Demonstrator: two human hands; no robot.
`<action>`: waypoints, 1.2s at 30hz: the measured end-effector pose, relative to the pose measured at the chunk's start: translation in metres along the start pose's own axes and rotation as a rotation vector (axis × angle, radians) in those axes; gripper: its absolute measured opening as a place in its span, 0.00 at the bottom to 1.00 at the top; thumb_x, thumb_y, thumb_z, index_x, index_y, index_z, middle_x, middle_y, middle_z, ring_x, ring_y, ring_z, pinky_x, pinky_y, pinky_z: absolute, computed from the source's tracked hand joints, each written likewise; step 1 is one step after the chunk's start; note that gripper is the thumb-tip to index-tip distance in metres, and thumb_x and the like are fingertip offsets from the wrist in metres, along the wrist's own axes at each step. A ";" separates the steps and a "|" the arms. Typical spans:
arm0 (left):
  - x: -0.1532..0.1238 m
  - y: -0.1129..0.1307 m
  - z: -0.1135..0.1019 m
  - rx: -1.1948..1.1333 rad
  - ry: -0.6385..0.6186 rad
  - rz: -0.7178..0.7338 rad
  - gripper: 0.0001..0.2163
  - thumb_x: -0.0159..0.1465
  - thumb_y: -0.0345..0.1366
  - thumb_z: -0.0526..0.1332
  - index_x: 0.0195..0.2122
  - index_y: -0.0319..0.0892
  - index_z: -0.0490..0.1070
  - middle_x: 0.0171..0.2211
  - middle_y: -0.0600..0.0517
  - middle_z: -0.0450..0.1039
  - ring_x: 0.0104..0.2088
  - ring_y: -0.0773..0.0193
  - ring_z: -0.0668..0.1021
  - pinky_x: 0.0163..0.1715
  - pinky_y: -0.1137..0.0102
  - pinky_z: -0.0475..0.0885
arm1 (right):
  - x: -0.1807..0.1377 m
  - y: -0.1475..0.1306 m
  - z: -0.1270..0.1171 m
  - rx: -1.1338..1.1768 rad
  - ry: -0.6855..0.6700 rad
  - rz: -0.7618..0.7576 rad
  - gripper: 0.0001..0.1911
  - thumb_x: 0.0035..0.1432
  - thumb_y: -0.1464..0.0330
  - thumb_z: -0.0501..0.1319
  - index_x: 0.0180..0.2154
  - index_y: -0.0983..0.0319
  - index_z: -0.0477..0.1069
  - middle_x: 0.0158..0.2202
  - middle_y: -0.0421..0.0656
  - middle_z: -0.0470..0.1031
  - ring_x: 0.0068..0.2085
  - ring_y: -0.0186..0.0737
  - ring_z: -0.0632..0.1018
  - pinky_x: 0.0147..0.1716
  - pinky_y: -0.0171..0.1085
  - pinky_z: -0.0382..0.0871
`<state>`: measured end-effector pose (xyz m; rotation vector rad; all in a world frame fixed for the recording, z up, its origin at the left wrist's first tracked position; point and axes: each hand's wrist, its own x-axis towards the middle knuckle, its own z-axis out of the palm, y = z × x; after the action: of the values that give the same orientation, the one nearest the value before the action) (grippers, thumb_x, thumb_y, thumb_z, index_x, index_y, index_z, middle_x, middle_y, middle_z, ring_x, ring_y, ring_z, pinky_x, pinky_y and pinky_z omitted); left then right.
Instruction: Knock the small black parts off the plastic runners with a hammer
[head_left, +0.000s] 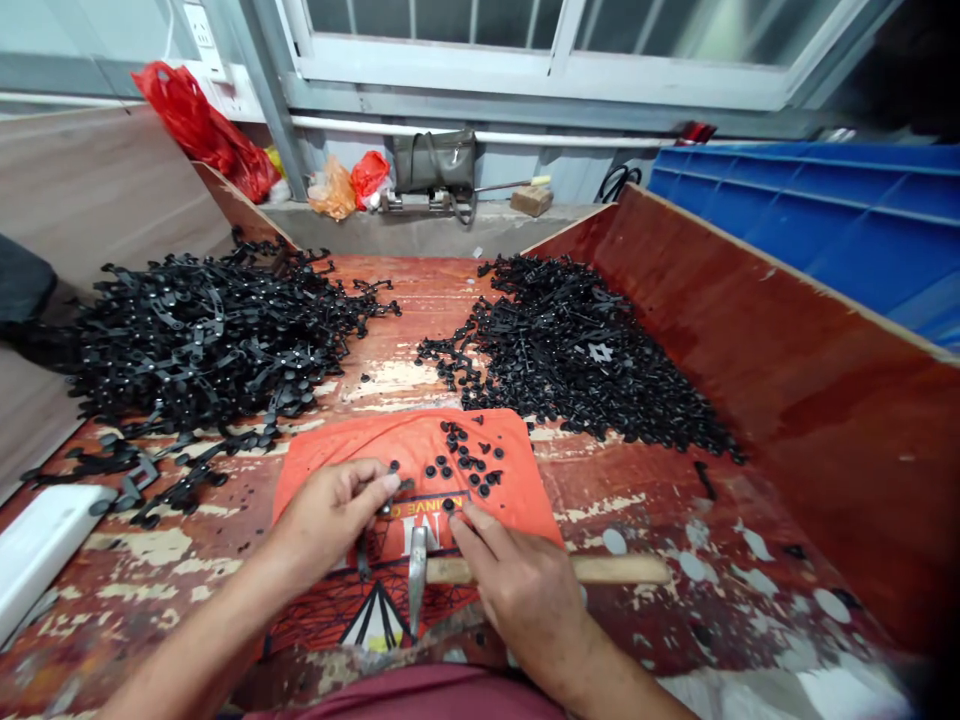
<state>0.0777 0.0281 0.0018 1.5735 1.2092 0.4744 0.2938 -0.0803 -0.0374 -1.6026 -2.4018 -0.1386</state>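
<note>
My left hand [341, 505] pinches a small dark strip-like part [399, 485] between thumb and fingertips, above an orange printed cloth [322, 450]. My right hand [517, 570] reaches over the same cloth with fingers stretched out, its fingertips at a round black stud [448, 505]; whether they touch it I cannot tell. Several more black studs [480, 465] lie scattered just beyond. Between my hands rests a hammer [622, 570], its metal head on the cloth and its wooden handle passing under my right hand. A narrow dark upright piece [363, 555] stands below my left hand.
Black linked strips [202, 340] are heaped at the left, and small black parts [585, 350] at the right. Wooden boards [757, 350] edge the worn red table [420, 290]. A white box [45, 545] sits at left; a blue crate [810, 220] stands behind the right board.
</note>
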 end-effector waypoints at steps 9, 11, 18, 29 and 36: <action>0.008 -0.001 0.043 0.221 -0.012 -0.005 0.18 0.64 0.48 0.53 0.21 0.42 0.60 0.17 0.58 0.58 0.20 0.69 0.62 0.22 0.73 0.52 | -0.017 0.010 -0.033 0.333 -0.340 0.181 0.19 0.49 0.79 0.58 0.40 0.53 0.74 0.34 0.36 0.75 0.31 0.36 0.77 0.28 0.33 0.62; 0.010 -0.002 0.046 0.286 0.016 0.000 0.18 0.64 0.48 0.53 0.21 0.43 0.60 0.17 0.58 0.58 0.20 0.68 0.62 0.22 0.73 0.51 | -0.019 0.013 -0.036 0.420 -0.372 0.210 0.16 0.50 0.79 0.58 0.37 0.53 0.74 0.33 0.35 0.74 0.32 0.35 0.76 0.29 0.32 0.60; 0.010 -0.002 0.044 0.399 -0.016 -0.032 0.18 0.64 0.47 0.53 0.21 0.43 0.62 0.17 0.57 0.61 0.20 0.68 0.64 0.22 0.73 0.51 | -0.022 0.015 -0.046 0.684 -0.410 0.275 0.15 0.57 0.74 0.60 0.44 0.50 0.74 0.41 0.34 0.79 0.40 0.36 0.78 0.38 0.31 0.64; 0.006 0.008 0.046 0.628 0.025 -0.017 0.17 0.65 0.46 0.52 0.23 0.43 0.65 0.19 0.55 0.66 0.22 0.66 0.67 0.24 0.71 0.48 | -0.024 0.026 -0.055 0.619 -0.296 0.314 0.18 0.69 0.68 0.50 0.57 0.50 0.66 0.44 0.39 0.81 0.40 0.40 0.81 0.36 0.36 0.73; 0.005 0.008 0.045 0.567 0.000 -0.030 0.18 0.66 0.46 0.50 0.23 0.43 0.65 0.19 0.55 0.66 0.22 0.66 0.67 0.24 0.71 0.49 | -0.010 0.018 -0.034 0.445 -0.031 0.275 0.26 0.69 0.70 0.49 0.66 0.52 0.53 0.51 0.44 0.78 0.44 0.43 0.81 0.42 0.40 0.75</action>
<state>0.1186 0.0115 -0.0095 2.0214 1.4449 0.1084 0.3191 -0.0896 -0.0083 -1.6910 -2.0126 0.4408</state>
